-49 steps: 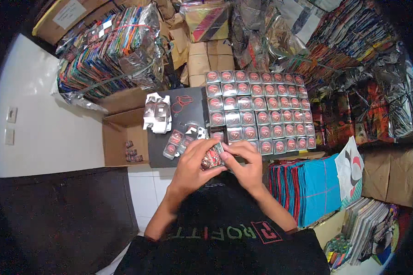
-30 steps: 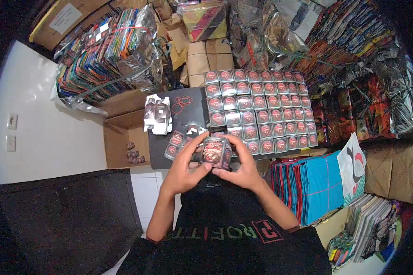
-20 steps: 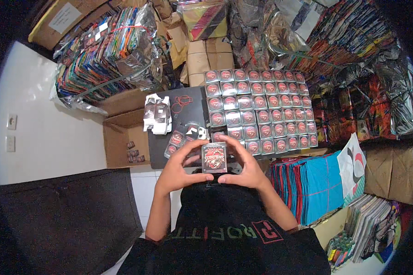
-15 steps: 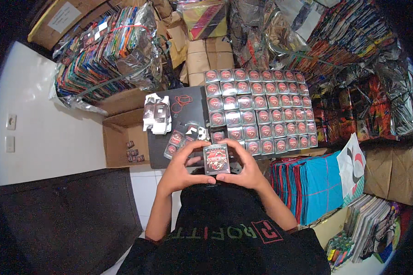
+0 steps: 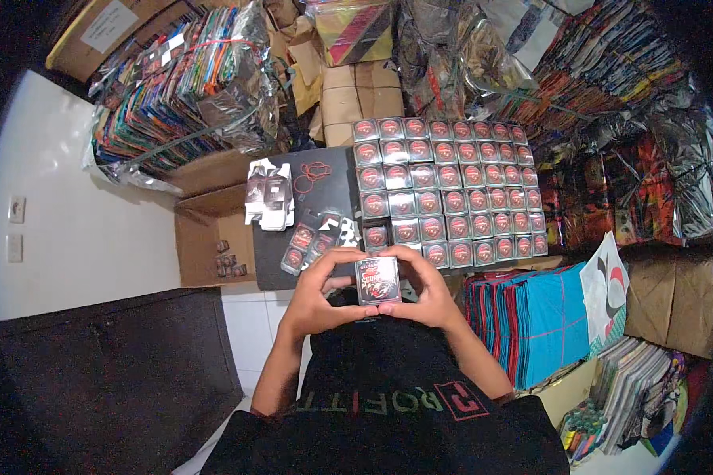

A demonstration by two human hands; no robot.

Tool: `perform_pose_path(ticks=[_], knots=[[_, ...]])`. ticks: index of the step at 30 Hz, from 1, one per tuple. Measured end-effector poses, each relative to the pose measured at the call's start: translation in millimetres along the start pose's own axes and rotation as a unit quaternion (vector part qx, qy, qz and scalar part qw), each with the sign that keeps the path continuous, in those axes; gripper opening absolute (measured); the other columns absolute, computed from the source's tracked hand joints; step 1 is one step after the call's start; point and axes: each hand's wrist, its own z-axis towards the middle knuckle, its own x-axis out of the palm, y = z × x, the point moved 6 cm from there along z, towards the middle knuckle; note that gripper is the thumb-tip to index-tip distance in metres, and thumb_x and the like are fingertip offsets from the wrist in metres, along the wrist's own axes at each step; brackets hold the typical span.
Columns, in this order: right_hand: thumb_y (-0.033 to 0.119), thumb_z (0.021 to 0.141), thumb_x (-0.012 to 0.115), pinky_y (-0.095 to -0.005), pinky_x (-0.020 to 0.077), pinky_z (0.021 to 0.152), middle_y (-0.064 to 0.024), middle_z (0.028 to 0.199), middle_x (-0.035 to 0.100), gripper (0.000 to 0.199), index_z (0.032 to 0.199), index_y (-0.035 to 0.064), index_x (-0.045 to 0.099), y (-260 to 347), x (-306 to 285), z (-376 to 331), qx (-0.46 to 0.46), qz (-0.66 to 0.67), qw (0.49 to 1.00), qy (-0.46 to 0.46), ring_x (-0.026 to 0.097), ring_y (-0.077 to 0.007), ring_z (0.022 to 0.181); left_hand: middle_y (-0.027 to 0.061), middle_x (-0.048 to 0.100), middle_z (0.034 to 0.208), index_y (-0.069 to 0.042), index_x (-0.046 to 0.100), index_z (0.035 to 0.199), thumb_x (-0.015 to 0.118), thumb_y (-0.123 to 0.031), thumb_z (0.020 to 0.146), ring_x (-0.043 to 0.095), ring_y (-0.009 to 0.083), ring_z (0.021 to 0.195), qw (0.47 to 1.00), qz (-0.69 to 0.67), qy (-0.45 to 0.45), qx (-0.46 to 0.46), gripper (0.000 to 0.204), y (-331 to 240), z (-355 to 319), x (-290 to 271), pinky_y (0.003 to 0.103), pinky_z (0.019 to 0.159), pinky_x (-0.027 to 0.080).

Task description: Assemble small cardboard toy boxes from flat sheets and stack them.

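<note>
A small dark box with a red emblem on its shiny face is held close to my chest between both hands. My left hand grips its left side and my right hand its right side, fingers curled over the top. Just beyond, a dark board carries a grid of several matching finished boxes. A few loose flat box blanks lie on the board near my left hand, and a stack of unfolded blanks sits at its left end beside red rubber bands.
An open brown carton stands left of the board. Foil-wrapped bundles of colourful packs pile up behind. A stack of teal sheets sits at my right, with more wrapped stock beyond it.
My hands lifted from the board's near edge toward my chest. The flat piece they worked on became a closed box, now turned with its front face up.
</note>
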Motion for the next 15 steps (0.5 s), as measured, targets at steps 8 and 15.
perform_pose_path(ticks=[8, 15], knots=[[0.020, 0.076, 0.090, -0.0406, 0.0380, 0.115, -0.0133, 0.142, 0.056, 0.074, 0.139, 0.0044, 0.055, -0.4, -3.5, -3.9, 0.007, -0.029, 0.999, -0.015, 0.054, -0.0260, 0.132, 0.0107, 0.053, 0.142, -0.009, 0.058, 0.132, 0.097, -0.008, 0.066, 0.053, 0.0244, 0.134, 1.000, -0.011, 0.007, -0.007, 0.077, 9.3, -1.6, 3.9, 0.049, 0.108, 0.053], [0.019, 0.073, 0.093, -0.0446, 0.0364, 0.117, -0.0168, 0.150, 0.050, 0.080, 0.142, 0.0084, 0.054, 9.1, -6.2, -2.0, -0.048, -0.139, 0.989, -0.018, 0.048, -0.0302, 0.140, 0.0104, 0.051, 0.145, -0.009, 0.051, 0.145, 0.093, -0.009, 0.072, 0.049, 0.0252, 0.139, 0.999, -0.024, 0.044, -0.001, 0.084, 20.0, 3.8, -0.4, 0.046, 0.109, 0.050]])
